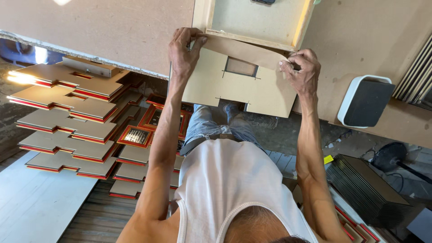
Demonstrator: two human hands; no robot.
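While stacks of red-edged frames (67,121) lie on the floor below, the left hand (183,50) and right hand (302,71) both pinch a brown paper strip (245,49) along the top of a backing board (234,85) (it has a rectangular cutout), overhanging the worktop (112,31) edge. Beyond it sits a wooden frame (252,20).

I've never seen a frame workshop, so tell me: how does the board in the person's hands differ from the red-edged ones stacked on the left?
The board in hand is single, gripped at its top corners by the left hand and right hand; the stacked pieces lie untouched in staggered piles. The held board shows a rectangular cut-out and no red; the stacked pieces show red edges. Both are flat, tan-brown boards.
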